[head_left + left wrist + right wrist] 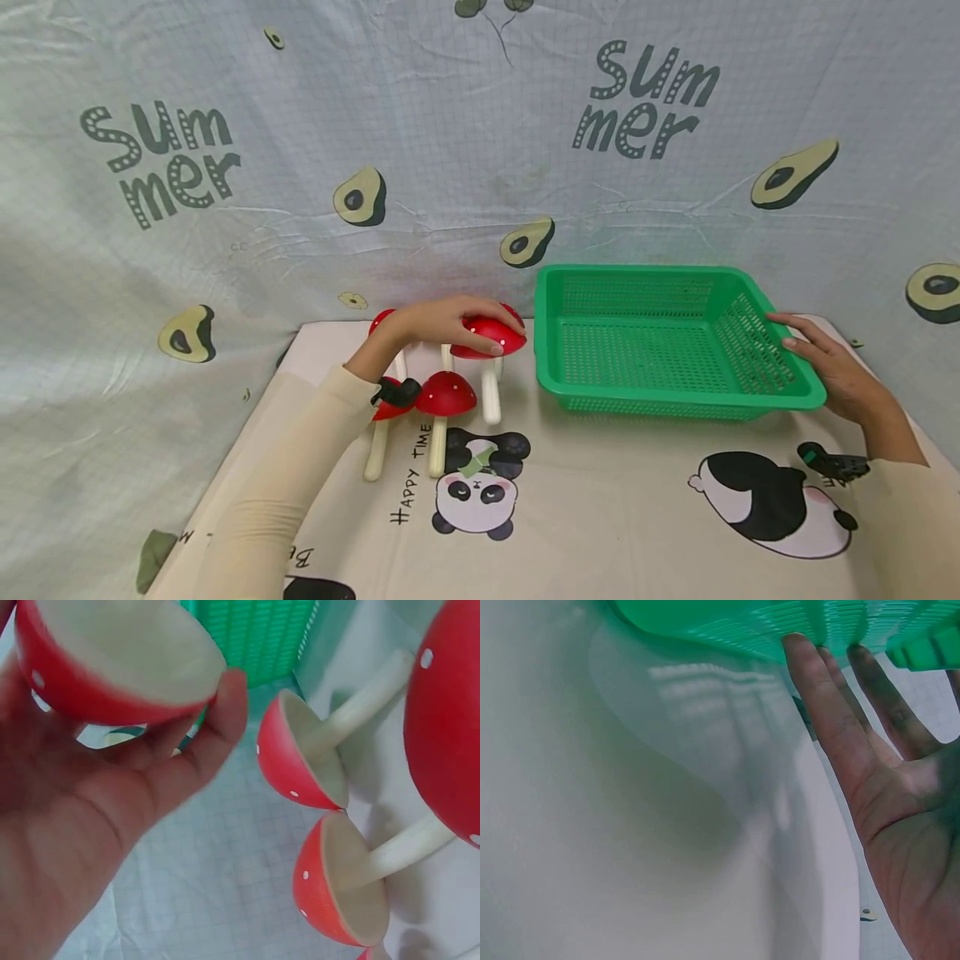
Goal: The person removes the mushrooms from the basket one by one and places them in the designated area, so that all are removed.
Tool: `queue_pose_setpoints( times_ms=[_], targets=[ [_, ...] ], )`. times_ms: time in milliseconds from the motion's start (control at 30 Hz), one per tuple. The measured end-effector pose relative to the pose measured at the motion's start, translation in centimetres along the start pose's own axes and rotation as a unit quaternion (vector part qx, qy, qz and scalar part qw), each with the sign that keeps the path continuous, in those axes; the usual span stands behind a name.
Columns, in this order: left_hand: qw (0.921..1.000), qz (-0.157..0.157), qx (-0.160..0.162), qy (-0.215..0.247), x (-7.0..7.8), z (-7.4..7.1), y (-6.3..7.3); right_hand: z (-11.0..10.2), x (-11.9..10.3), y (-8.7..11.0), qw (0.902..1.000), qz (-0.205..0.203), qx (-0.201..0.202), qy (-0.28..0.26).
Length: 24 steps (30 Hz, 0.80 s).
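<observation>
My left hand [441, 321] grips a red toy mushroom [491, 332] by its white-dotted cap, and the pale stem points down toward the table. In the left wrist view, my thumb and fingers curl round the side of that cap [112, 701]. Several similar mushrooms stand near that hand; one red cap [446, 392] is in front of it, others are partly hidden behind hand and wrist. My right hand [843, 375] is at the right side of a green plastic basket [675, 402]. In the right wrist view, its straight fingertips touch the basket's perforated wall [735, 630].
A pale tablecloth [600, 500] with panda prints covers the table. Behind it hangs a light cloth [450, 125] printed with avocados and lettering. Nothing lies inside the basket, which sits close to the table's back edge, right of the mushrooms.
</observation>
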<state>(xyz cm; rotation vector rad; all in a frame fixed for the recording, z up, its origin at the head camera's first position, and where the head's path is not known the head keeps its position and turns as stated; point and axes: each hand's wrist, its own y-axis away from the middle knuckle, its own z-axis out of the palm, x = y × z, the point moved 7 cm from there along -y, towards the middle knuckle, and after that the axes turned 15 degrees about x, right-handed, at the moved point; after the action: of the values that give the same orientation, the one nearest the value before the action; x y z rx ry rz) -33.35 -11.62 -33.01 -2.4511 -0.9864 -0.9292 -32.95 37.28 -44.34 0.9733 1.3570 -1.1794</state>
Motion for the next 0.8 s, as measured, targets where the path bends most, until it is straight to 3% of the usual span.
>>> queue_pose_setpoints(
  times_ms=[367,633,800],
  targets=[
    [0.9997,-0.007,0.020,0.011,-1.0,0.3,0.0,0.1,-0.1,0.0,0.9999,-0.009,-0.008,-0.003],
    [0.9981,-0.028,-0.004,0.054,-1.2,0.8,0.2,0.0,0.0,0.0,1.0000,-0.007,-0.005,0.000],
    [0.9976,-0.041,-0.013,0.054,-1.6,1.0,0.2,0.0,0.0,0.0,1.0000,-0.004,0.000,0.001]
  ],
)
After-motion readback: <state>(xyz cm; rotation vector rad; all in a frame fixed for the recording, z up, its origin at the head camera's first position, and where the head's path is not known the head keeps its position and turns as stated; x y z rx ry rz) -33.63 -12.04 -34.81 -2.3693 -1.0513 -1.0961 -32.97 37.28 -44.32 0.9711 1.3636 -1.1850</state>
